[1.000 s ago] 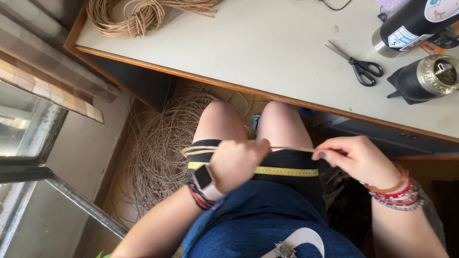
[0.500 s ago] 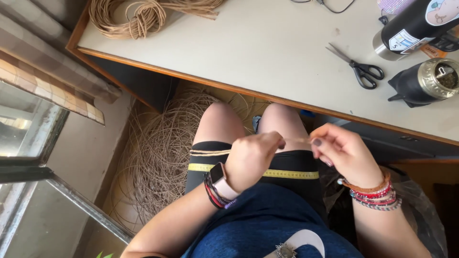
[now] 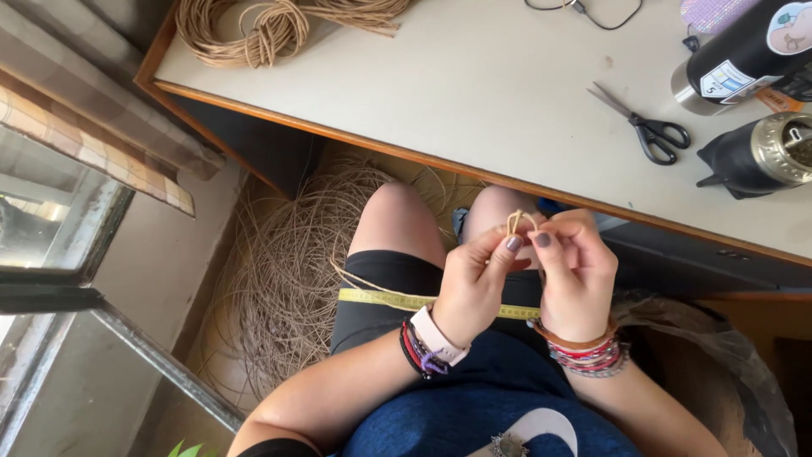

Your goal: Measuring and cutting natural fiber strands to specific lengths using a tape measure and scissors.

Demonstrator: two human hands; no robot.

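- I see my left hand (image 3: 476, 283) and right hand (image 3: 573, 275) raised together over my lap, just below the table (image 3: 474, 93) edge.
- Both hands pinch 1 thin tan cord (image 3: 518, 222): thumb and forefinger of each are closed on it, and a small loop stands up between the fingertips.
- From the left hand the cord trails down across my left thigh toward the floor.
- A yellow tape (image 3: 381, 298) lies flat across both thighs, under the hands and not touched by them.
- The left wrist carries a watch (image 3: 436, 336) and bands; the right wrist carries several bracelets (image 3: 588, 351).
- On the floor under the table, left of my legs, lies a big loose coil (image 3: 292, 279) of the same tan fibre.
- On the table, well apart from the hands: scissors (image 3: 647, 127) lying flat, a dark bottle (image 3: 744, 55) on its side, a dark cup (image 3: 757, 156), and another bundle (image 3: 254, 30) of cord at the far left corner.
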